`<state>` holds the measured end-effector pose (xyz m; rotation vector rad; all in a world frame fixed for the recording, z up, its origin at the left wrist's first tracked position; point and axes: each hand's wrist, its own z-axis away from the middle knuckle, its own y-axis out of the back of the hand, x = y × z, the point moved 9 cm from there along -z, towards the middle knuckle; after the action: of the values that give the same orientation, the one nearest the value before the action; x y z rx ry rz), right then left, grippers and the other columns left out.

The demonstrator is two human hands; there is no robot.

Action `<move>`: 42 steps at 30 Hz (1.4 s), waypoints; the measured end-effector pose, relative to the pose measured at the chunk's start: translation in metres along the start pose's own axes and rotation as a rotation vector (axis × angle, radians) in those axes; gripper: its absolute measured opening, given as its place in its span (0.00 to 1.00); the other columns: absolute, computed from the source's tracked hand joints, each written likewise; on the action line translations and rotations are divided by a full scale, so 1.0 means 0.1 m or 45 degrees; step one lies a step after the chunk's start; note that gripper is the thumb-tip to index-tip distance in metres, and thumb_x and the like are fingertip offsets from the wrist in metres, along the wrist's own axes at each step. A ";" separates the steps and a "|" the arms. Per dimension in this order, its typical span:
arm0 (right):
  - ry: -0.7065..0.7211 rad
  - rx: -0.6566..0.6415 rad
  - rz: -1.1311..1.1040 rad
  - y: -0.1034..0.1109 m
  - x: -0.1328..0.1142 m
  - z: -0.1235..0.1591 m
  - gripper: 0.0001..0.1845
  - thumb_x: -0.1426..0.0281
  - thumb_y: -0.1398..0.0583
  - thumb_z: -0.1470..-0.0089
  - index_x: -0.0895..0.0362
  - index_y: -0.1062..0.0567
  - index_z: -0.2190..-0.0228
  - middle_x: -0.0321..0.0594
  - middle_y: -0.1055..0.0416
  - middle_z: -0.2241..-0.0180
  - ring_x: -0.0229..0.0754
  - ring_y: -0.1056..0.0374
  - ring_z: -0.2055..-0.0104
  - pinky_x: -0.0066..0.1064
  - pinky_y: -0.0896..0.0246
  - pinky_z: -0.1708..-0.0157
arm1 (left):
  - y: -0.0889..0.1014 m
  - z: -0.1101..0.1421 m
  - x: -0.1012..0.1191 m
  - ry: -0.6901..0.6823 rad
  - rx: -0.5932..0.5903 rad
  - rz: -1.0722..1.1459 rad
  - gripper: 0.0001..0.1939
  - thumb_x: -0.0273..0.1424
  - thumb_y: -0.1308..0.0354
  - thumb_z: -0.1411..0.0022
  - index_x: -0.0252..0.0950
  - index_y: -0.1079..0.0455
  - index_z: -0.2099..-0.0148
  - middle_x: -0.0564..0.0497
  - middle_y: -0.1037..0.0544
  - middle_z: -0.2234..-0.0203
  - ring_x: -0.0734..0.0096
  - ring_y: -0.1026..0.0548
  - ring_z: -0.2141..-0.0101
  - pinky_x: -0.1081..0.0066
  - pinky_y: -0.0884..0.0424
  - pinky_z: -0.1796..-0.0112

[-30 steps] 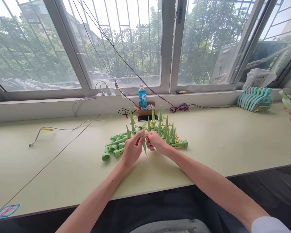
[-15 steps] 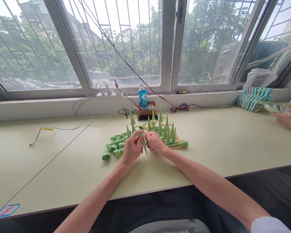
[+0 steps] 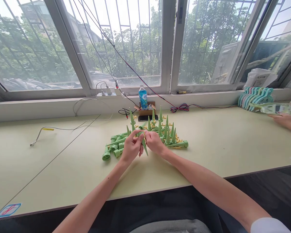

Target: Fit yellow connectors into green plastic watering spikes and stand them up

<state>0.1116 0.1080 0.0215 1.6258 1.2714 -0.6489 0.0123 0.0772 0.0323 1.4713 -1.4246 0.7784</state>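
My left hand (image 3: 131, 146) is closed around a green plastic plant watering spike (image 3: 145, 147), whose pointed end slants down toward me. Fingertips of my right hand (image 3: 155, 143) pinch together at the spike's upper part, against my left fingers. What they grip is hidden; a bit of yellow shows there. Just beyond my hands stand several upright green spikes (image 3: 160, 114) with small yellow valve pieces (image 3: 179, 140) strewn among them. Left of my left hand lies a heap of loose green spikes with wide capped ends (image 3: 106, 156).
Behind the spikes are a phone (image 3: 147, 118), a small cardboard box (image 3: 146, 112) and a blue-labelled bottle (image 3: 143, 97). Cables (image 3: 180, 107) run along the sill. At right, another person's hand (image 3: 287, 122) holds hangers near a hanger stack (image 3: 254, 97).
My hands stay at the same spot; the fingers of my left hand shift slightly around the spike. At right, the other person's hand moves a little left with the hangers.
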 end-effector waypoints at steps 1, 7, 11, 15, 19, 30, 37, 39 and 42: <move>0.030 0.018 0.044 0.01 -0.03 0.00 0.25 0.65 0.55 0.35 0.55 0.43 0.84 0.33 0.43 0.86 0.34 0.46 0.82 0.28 0.53 0.76 | 0.00 0.00 -0.02 0.026 -0.003 0.037 0.17 0.42 0.44 0.37 0.37 0.33 0.52 0.61 0.35 0.92 0.76 0.38 0.92 0.78 0.42 0.90; 0.167 0.034 0.235 0.02 -0.13 0.01 0.22 0.66 0.56 0.34 0.55 0.40 0.80 0.33 0.41 0.84 0.35 0.47 0.80 0.28 0.53 0.74 | -0.02 -0.02 -0.17 0.234 -0.003 0.327 0.19 0.45 0.38 0.43 0.37 0.36 0.58 0.60 0.33 0.89 0.79 0.40 0.91 0.80 0.42 0.91; 0.187 0.012 0.288 0.00 -0.14 0.00 0.22 0.67 0.56 0.34 0.56 0.40 0.79 0.33 0.40 0.82 0.34 0.47 0.79 0.27 0.53 0.74 | -0.03 -0.02 -0.27 0.354 0.019 0.463 0.22 0.46 0.35 0.47 0.38 0.39 0.60 0.62 0.36 0.90 0.82 0.42 0.91 0.82 0.44 0.91; 0.179 0.027 0.275 0.01 -0.16 0.00 0.22 0.66 0.57 0.34 0.56 0.40 0.79 0.33 0.39 0.82 0.34 0.47 0.79 0.27 0.53 0.74 | -0.03 -0.03 -0.27 0.345 0.023 0.461 0.22 0.46 0.35 0.47 0.38 0.39 0.61 0.63 0.36 0.89 0.81 0.42 0.91 0.81 0.44 0.91; 0.153 0.008 0.211 0.01 -0.16 0.01 0.22 0.66 0.57 0.34 0.56 0.39 0.79 0.33 0.39 0.83 0.34 0.45 0.80 0.27 0.53 0.74 | -0.02 -0.04 -0.20 0.256 0.011 0.385 0.20 0.46 0.37 0.45 0.38 0.38 0.60 0.62 0.36 0.89 0.78 0.40 0.91 0.78 0.42 0.92; 0.126 0.054 0.128 0.03 -0.07 -0.01 0.24 0.63 0.55 0.35 0.55 0.43 0.82 0.32 0.43 0.84 0.34 0.49 0.81 0.29 0.57 0.77 | 0.01 -0.03 -0.15 0.102 0.008 0.108 0.18 0.46 0.43 0.38 0.38 0.35 0.55 0.59 0.31 0.88 0.76 0.37 0.91 0.77 0.42 0.91; 0.103 0.023 0.102 0.03 -0.07 0.00 0.24 0.63 0.55 0.36 0.55 0.43 0.82 0.31 0.45 0.84 0.34 0.50 0.81 0.29 0.57 0.76 | 0.01 -0.02 -0.08 0.039 0.011 0.022 0.16 0.44 0.45 0.37 0.38 0.35 0.55 0.61 0.34 0.91 0.75 0.38 0.92 0.78 0.44 0.90; 0.099 0.015 0.100 0.03 -0.06 0.00 0.24 0.63 0.55 0.35 0.55 0.43 0.83 0.31 0.45 0.84 0.33 0.49 0.81 0.28 0.56 0.76 | 0.01 -0.02 -0.07 0.031 0.011 0.011 0.16 0.44 0.45 0.37 0.38 0.35 0.55 0.62 0.36 0.92 0.76 0.39 0.93 0.79 0.45 0.90; 0.110 0.008 0.099 0.03 -0.07 0.00 0.25 0.63 0.55 0.35 0.56 0.42 0.83 0.32 0.43 0.84 0.34 0.48 0.81 0.28 0.55 0.76 | 0.00 -0.01 -0.04 0.021 0.005 0.003 0.16 0.44 0.45 0.37 0.38 0.35 0.55 0.62 0.36 0.93 0.76 0.39 0.93 0.79 0.45 0.89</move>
<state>0.1124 0.1054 0.0285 1.7152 1.2628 -0.5402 0.0119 0.0802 0.0288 1.4635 -1.4135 0.7937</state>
